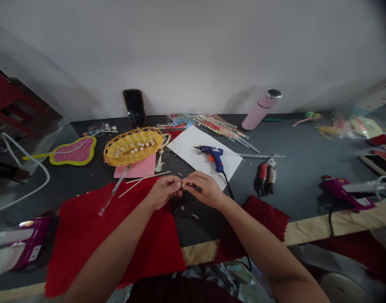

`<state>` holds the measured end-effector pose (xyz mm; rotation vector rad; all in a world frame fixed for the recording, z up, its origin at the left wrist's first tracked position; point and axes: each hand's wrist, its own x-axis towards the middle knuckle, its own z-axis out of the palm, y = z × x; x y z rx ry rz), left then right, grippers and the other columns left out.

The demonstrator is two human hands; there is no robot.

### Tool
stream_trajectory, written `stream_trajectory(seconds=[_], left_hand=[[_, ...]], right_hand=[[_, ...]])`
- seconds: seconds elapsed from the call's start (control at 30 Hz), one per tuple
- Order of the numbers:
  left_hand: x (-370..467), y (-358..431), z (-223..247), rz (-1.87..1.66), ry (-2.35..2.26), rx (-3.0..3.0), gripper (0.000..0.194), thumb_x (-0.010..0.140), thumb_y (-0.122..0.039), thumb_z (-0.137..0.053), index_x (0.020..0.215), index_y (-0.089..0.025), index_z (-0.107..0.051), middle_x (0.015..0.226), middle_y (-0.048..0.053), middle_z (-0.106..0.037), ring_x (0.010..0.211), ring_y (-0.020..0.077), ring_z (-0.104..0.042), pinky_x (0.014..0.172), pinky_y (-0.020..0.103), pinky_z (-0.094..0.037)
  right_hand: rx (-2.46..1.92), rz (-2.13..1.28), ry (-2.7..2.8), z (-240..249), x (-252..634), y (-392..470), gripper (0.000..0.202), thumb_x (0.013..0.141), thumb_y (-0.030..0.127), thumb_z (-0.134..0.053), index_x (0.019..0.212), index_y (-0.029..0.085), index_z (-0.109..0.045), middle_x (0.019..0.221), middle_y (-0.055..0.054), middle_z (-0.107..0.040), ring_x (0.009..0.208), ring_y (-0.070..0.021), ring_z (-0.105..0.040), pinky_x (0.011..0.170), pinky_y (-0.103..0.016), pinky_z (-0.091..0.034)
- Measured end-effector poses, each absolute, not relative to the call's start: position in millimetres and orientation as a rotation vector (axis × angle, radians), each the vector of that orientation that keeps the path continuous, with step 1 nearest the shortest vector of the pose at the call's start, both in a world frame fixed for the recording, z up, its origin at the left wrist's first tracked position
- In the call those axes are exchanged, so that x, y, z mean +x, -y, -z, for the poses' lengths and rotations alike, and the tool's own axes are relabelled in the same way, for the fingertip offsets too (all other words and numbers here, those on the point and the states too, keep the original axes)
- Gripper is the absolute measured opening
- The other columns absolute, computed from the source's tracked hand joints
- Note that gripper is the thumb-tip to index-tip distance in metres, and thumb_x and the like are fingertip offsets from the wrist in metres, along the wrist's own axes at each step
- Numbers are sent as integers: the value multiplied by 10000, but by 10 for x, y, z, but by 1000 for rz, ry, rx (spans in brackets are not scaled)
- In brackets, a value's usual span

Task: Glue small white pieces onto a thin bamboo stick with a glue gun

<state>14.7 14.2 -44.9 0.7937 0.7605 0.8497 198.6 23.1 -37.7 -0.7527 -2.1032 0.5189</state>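
Note:
My left hand and my right hand meet over the dark table, their fingertips pinched together on a small pale bead-like piece. Below my left forearm lies a red cloth. A thin wooden stick lies just left of my left hand. A blue glue gun rests on a white sheet of paper just beyond my right hand. The yellow woven basket with several pale beads stands farther back left.
A phone leans on the wall. A pink bottle lies at the back right, coloured sticks beside it. Pliers lie right of the glue gun. Purple glue guns sit at the far right and far left.

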Motion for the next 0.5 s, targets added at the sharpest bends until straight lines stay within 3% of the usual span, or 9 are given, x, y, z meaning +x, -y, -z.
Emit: stream_trajectory(seconds=[0.23,0.33,0.5], left_hand=[[153,-156,414,-884,-766,754,232,724,-296,-674,865,-118,-630,764,46,-633,582,77,-545,579,204,-429],[150,-155,405,-868,-769,770,214,744,-308,-654,829,-116,-617,727,37,-625,565,72,-537,565,196,-426],[133,-157,398,-876,-784,781,212,753,-322,-639,777,-117,-589,663,23,-608,513,66,-519,537,196,-424]], right_hand=[[-900,-574,2001,304,2058,-241,143,842,209,-548,969,199,-612,867,-63,-616,752,-136,-578,624,-253,-492],[-958,-548,1927,275,2083,-254,125,836,209,-554,947,196,-610,820,-50,-600,684,-125,-554,561,-242,-461],[-991,-515,1891,284,2106,-289,121,832,206,-559,945,191,-601,807,-42,-593,686,-129,-539,596,-260,-458]])
